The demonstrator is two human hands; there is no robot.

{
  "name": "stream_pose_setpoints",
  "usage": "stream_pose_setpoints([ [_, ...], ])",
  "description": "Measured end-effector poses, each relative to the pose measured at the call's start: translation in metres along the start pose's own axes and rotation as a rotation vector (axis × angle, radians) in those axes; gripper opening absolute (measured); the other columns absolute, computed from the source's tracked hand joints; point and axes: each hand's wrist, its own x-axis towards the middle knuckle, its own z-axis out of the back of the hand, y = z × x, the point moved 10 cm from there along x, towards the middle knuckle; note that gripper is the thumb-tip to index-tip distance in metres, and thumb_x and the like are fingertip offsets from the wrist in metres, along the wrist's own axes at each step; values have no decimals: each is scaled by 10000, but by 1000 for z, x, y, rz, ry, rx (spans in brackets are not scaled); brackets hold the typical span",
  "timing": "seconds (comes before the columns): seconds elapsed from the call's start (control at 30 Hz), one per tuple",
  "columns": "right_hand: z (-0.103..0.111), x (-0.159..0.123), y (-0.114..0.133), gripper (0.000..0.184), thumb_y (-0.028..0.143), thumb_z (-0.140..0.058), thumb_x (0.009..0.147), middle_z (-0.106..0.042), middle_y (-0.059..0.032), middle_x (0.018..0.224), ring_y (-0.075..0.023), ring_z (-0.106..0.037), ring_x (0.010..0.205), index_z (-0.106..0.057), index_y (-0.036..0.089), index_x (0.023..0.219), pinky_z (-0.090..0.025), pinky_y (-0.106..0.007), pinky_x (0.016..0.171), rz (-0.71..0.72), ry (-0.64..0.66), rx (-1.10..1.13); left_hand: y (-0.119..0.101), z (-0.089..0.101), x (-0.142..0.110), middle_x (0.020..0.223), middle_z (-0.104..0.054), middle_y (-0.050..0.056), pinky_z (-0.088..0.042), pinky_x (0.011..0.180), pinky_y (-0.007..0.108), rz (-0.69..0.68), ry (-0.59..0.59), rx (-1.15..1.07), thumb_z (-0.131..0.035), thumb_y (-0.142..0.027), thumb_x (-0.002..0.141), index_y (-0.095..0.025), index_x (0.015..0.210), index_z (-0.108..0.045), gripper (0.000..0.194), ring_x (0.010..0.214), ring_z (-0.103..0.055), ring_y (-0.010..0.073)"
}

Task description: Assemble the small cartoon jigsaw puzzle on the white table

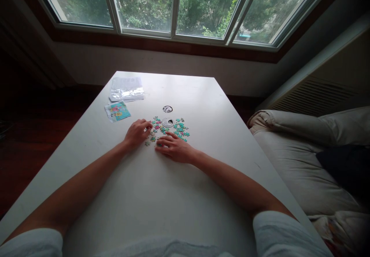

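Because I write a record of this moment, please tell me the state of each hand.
Left hand: fingers curled at puzzle pieces; grip cannot be told.
Right hand: over pieces, fingers bent; grip cannot be told.

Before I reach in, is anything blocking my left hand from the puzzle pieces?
Nothing visible blocks it: your left hand is already at the left edge of the puzzle pieces.

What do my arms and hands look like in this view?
The left hand and right hand are bare, no gloves. Forearms are uncovered too; pale grey-blue, loose short sleeves end near the elbows. No watch or bracelet shows.
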Motion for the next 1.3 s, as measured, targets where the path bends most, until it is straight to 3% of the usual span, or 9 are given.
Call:
stream_pose_setpoints([
  [0.13,-1,-2,-1,286,202,-496,1018,-654,-96,1296,-226,-524,1295,-649,208,1259,-318,-498,1209,17,-15,-45,-15,-6,-4,1022,-670,52,-462,878,342,-192,175,-62,-579,-255,920,-268,1042,-743,205,958,-580,216],
  [0.23,-4,-4,-2,315,169,-486,1012,-647,-111,1323,-229,-521,1304,-630,180,1292,-322,-498,1213,22,-6,-43,-21,-3,-5,1039,-666,62,-462,895,351,-238,196,-70,-580,-298,931,-279,1115,-741,246,959,-578,216],
  [0.37,-4,-2,-2,337,134,-478,1004,-651,-119,1334,-225,-517,1313,-617,153,1310,-318,-492,1219,8,14,-12,-28,-5,-5,1009,-661,60,-458,890,351,-256,220,-67,-576,-326,941,-284,1057,-758,220,941,-573,211],
  [0.6,2,-2,-5,295,209,-579,972,-648,-89,1332,-223,-515,1292,-662,247,1253,-356,-469,1168,-29,0,69,-27,-7,-5,1013,-658,54,-454,894,348,-218,196,-52,-617,-307,919,-257,954,-727,125,951,-562,213],
  [0.8,1,-1,-3,260,251,-554,994,-677,-68,1295,-230,-498,1317,-678,254,1223,-298,-489,1193,-23,0,81,-26,-5,-5,986,-664,40,-453,871,337,-183,156,-90,-621,-251,904,-234,903,-668,50,949,-559,214],
  [1.07,0,2,-1,292,285,-546,1005,-641,-82,1367,-228,-479,1352,-656,242,1272,-304,-473,1202,-48,12,116,-23,-9,-5,996,-684,45,-437,875,367,-178,127,7,-562,-192,916,-238,927,-686,132,932,-563,221],
  [1.2,-5,1,5,344,354,-519,1025,-551,-72,1487,-243,-415,1424,-629,279,1343,-264,-501,1225,-25,40,106,-20,-9,-5,1012,-693,47,-438,893,374,-171,126,5,-548,-183,922,-238,935,-703,165,950,-569,222],
  [1.3,-8,1,8,327,342,-539,1019,-570,-59,1467,-242,-420,1422,-650,313,1324,-254,-511,1227,-12,68,105,-15,-7,-5,1040,-699,53,-442,902,381,-139,102,2,-553,-184,921,-239,958,-715,175,974,-572,226],
])
